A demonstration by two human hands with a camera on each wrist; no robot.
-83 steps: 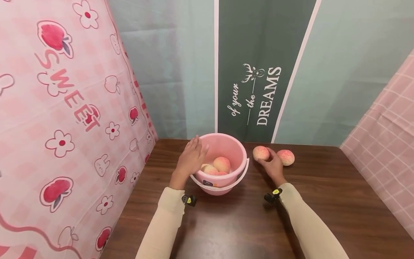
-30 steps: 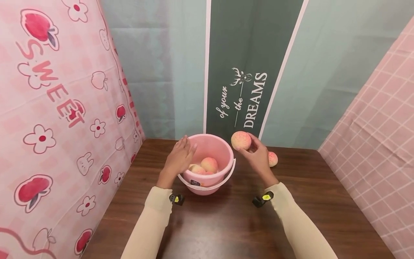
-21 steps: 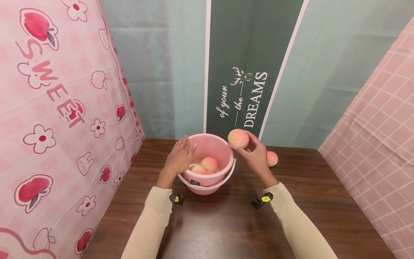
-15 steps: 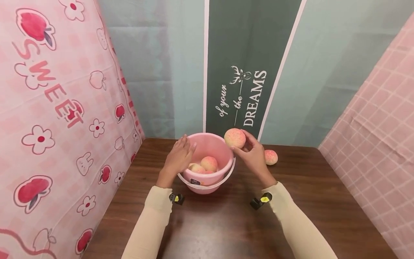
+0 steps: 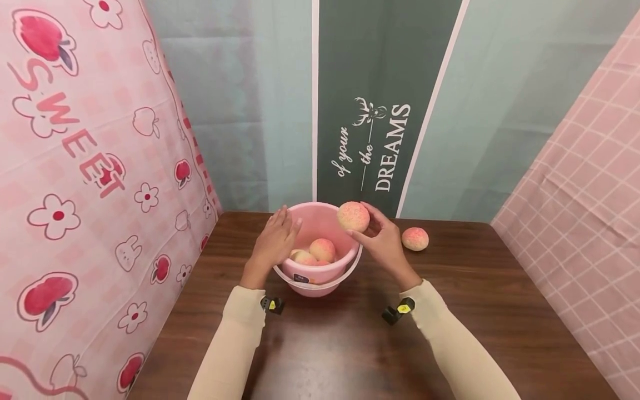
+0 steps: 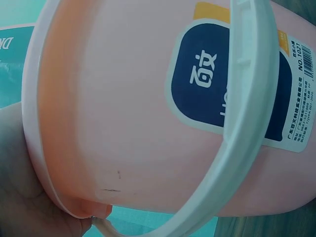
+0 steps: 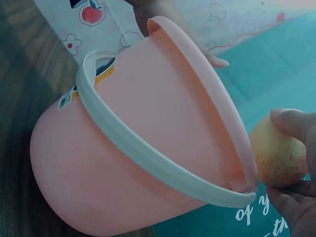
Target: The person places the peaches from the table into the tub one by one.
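Note:
My right hand [image 5: 387,244] holds a pink-and-yellow peach [image 5: 353,216] between thumb and fingers, raised at the right side of the pink bucket's [image 5: 327,274] rim. In the right wrist view the held peach [image 7: 277,155] appears beside the rim. My left hand [image 5: 274,239] rests on the bucket's left rim with its fingers extended; the left wrist view shows the palm against the rim [image 6: 30,103]. Several peaches [image 5: 322,250] lie inside the bucket, partly hidden by its front wall. Another peach [image 5: 415,239] sits on the table to the right of my right hand.
The bucket's white handle [image 7: 138,160] hangs down around its front. A dark wooden table [image 5: 325,344] carries everything. Patterned pink cloth [image 5: 100,222] stands at the left, pink checked cloth [image 5: 575,222] at the right, and a green-and-blue curtain [image 5: 230,111] behind.
My right hand has lifted the peach off the table and carried it left to the bucket's rim. The left hand has stayed at the rim. The head view has shifted slightly.

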